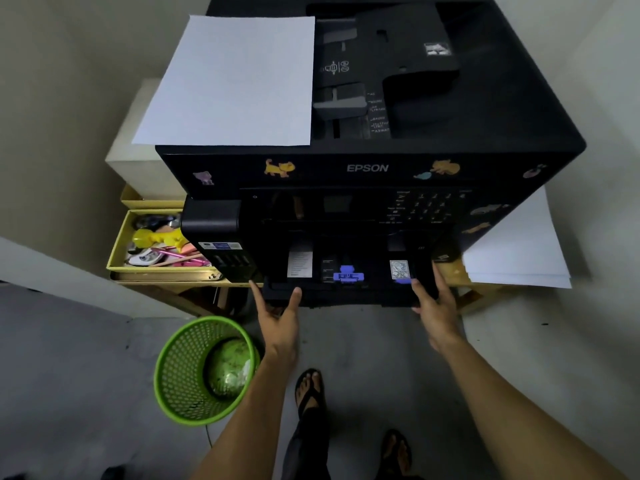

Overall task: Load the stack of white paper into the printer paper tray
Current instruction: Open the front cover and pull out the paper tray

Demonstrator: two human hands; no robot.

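Note:
A stack of white paper lies flat on the left part of the black Epson printer's lid. The black paper tray sticks out a little from the printer's lower front, with blue guides inside. My left hand grips the tray's front left edge, thumb on top and fingers underneath. At the tray's front right corner, my right hand holds the edge the same way, thumb on the rim.
A green mesh waste basket stands on the floor at my lower left. A yellow tray of pens and small items sits left of the printer. More white sheets lie under the printer's right side. My sandalled feet are below.

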